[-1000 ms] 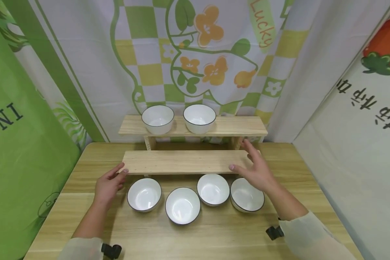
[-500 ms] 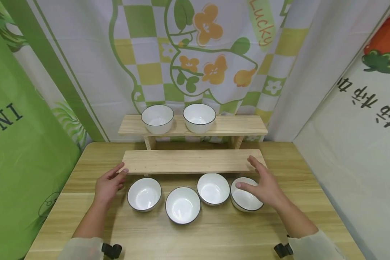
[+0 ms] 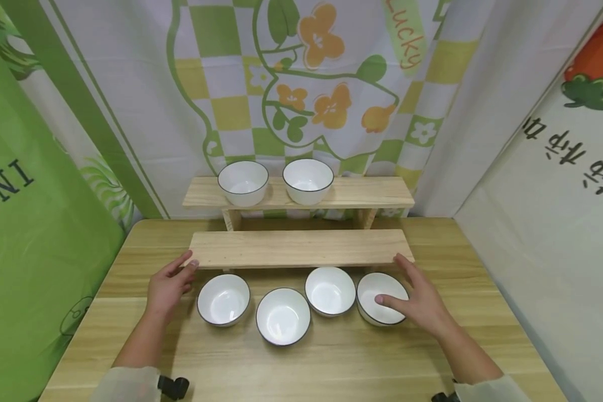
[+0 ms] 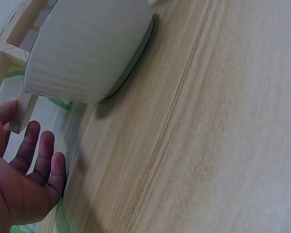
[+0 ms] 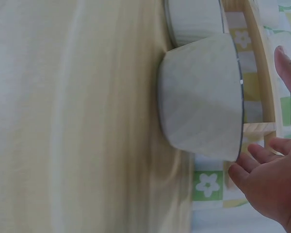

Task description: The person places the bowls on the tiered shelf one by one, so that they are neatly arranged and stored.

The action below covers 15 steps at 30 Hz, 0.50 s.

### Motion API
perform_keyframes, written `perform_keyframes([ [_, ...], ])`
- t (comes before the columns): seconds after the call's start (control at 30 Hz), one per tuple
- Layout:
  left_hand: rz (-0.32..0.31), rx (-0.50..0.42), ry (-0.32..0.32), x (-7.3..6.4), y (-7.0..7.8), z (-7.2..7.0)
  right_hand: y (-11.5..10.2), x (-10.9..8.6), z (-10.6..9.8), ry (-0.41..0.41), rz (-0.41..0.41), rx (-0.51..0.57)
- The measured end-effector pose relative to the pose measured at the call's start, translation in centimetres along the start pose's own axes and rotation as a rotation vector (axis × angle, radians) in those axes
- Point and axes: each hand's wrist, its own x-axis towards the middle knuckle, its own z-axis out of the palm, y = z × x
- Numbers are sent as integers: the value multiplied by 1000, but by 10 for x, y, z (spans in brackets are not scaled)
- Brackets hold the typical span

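In the head view my left hand point(image 3: 168, 290) is at the left front corner of the lower wooden shelf board point(image 3: 301, 248), its thumb and forefinger by the corner. The left wrist view has the other fingers point(image 4: 43, 160) loosely extended. My right hand point(image 3: 422, 304), thumb and fingers spread, hovers over the right side of the rightmost white bowl point(image 3: 374, 298); one fingertip is near the board's right front corner. Three more dark-rimmed white bowls stand before the shelf: left point(image 3: 223, 300), middle point(image 3: 283, 317) and right of middle point(image 3: 330, 291).
Two similar bowls, one left point(image 3: 243, 184) and one right point(image 3: 308, 181), stand on the upper shelf board point(image 3: 372, 191). The wooden table point(image 3: 331, 371) reaches a patterned curtain point(image 3: 231, 117) behind, with cloth hangings on both sides.
My right hand has moved back toward me and slightly right, from above the lower board to above the rightmost bowl. The left hand and the bowls have stayed put.
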Motion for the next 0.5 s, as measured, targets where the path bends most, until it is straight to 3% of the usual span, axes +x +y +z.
perform_keyframes([
  [0.2, -16, -3, -12, -16, 21, 3, 10, -7, 5, -5, 22, -5],
  [0.4, -13, -9, 2, 1, 0, 0, 17, -8, 11, -18, 13, -58],
  [0.5, -14, -12, 2, 1, -1, 1, 19, -10, 13, -24, 7, -76],
])
